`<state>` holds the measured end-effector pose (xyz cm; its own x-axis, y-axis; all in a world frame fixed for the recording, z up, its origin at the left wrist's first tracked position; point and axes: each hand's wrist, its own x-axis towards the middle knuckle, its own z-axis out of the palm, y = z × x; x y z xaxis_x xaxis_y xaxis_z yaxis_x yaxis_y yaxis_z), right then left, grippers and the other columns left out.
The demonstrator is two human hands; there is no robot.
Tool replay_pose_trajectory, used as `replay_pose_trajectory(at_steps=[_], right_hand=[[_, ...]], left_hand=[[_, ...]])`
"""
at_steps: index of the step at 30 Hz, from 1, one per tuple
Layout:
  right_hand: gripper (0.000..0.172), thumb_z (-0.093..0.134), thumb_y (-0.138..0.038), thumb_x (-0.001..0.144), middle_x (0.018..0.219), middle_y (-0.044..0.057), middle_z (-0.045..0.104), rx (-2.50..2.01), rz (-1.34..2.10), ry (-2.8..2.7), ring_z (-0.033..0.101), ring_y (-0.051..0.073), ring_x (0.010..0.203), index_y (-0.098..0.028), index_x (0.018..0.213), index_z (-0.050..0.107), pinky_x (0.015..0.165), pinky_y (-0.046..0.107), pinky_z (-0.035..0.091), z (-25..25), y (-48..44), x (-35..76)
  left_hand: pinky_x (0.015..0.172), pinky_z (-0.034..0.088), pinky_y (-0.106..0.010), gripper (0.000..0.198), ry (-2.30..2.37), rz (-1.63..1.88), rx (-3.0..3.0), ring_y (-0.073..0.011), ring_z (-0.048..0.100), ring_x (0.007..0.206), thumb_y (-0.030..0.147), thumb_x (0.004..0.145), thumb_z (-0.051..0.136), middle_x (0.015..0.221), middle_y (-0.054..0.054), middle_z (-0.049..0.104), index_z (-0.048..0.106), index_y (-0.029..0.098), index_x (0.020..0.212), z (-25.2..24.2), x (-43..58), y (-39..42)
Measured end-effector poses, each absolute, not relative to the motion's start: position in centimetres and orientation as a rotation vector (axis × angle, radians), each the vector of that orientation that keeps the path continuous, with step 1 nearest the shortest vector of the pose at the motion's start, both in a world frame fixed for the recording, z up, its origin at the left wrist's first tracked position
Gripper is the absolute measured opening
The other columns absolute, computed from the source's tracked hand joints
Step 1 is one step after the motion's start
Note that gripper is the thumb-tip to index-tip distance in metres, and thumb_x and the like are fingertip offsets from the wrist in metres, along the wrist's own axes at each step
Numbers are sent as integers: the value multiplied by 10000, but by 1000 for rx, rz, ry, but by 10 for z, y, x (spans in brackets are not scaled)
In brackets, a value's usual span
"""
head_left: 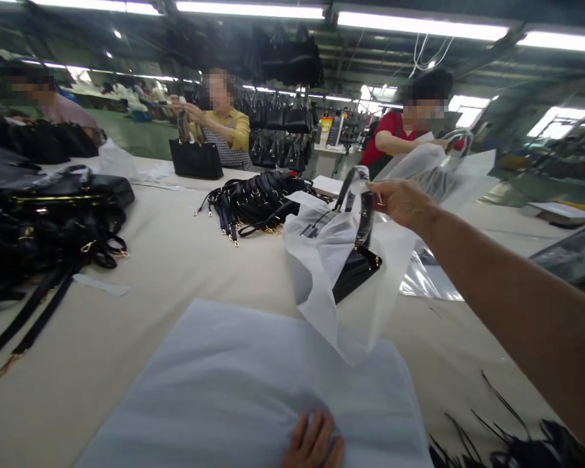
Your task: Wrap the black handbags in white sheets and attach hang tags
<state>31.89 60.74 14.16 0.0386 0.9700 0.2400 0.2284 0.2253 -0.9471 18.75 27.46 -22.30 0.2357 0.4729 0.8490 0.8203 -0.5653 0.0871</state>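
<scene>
My right hand [403,203] is raised over the table, its fingers closed on the black handles of a black handbag [355,272]. The bag hangs half inside a white fabric dust bag [322,260], whose loose end trails down onto the table. My left hand [314,443] lies flat at the bottom edge, fingers stretched out on a stack of pale grey-white fabric bags [253,390] spread in front of me.
The beige table [175,260] carries a heap of black handbags with straps [43,227] on the left, a bundle of black straps [258,201] in the middle and clear plastic [426,279] at right. Three people work across it; one holds a black handbag [195,159].
</scene>
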Motion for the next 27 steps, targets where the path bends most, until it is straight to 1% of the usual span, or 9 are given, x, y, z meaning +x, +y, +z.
replay_pose_trajectory(at_steps=[2,4,7,9,12,14,16,22,27], right_hand=[[258,657,-164,748,889,26,657,-1086,958,-1424,595,72,775,-67,977,588,807,238,483,125,585,314],[332,690,-132,656,903,-18,670,-919,1038,-1357,605,88,850,-151,970,585,852,225,465,108,567,315],[538,739,-135,518,823,-41,686,-880,1148,-1278,629,149,821,-212,1014,545,783,279,494,89,558,316],[582,747,-155,495,733,-42,671,-996,1095,-1347,623,170,715,-210,1038,546,697,309,496,85,562,309],[383,706,-197,572,663,-29,633,-1103,961,-1443,567,145,595,-172,943,614,626,310,471,92,571,287],[233,675,-195,630,689,-12,633,-1014,1038,-1420,561,132,608,-160,859,645,642,303,474,102,572,269],[157,679,-152,641,723,-8,637,-840,1176,-1383,575,125,655,-164,797,656,681,294,486,112,571,250],[128,716,-102,615,664,-18,635,-672,1434,-1328,579,113,610,-156,711,651,655,285,513,120,564,197],[136,700,-138,633,710,-7,653,-700,1353,-1331,598,120,644,-150,760,654,694,291,518,116,565,189]], left_hand=[[1156,224,-396,252,-1185,-1245,-2128,-166,613,1037,236,918,406,923,6,718,656,267,906,-221,188,275],[1157,219,-406,242,-1186,-1208,-2135,-167,632,981,240,915,415,921,9,720,655,269,894,-223,188,275],[1157,208,-426,169,-1161,-1130,-2162,-183,622,1016,275,887,485,941,-1,716,654,273,893,-231,186,274],[1152,220,-435,128,-1147,-1107,-2167,-197,603,1068,302,863,537,964,-9,712,653,276,907,-235,186,274],[1151,243,-417,128,-1180,-1146,-2141,-185,606,1067,299,871,529,969,2,713,653,279,895,-236,188,274],[1156,243,-396,152,-1203,-1201,-2107,-167,605,1067,285,887,502,947,16,716,654,284,875,-234,190,275],[1158,243,-385,152,-1216,-1250,-2094,-164,584,1106,282,888,504,950,19,714,656,283,880,-232,191,275],[1146,243,-430,134,-1180,-1244,-2134,-207,540,1175,265,870,531,998,-22,692,638,226,941,-228,189,274],[1140,241,-441,118,-1172,-1310,-2113,-222,529,1186,242,850,553,990,-43,678,622,200,937,-227,190,276]])
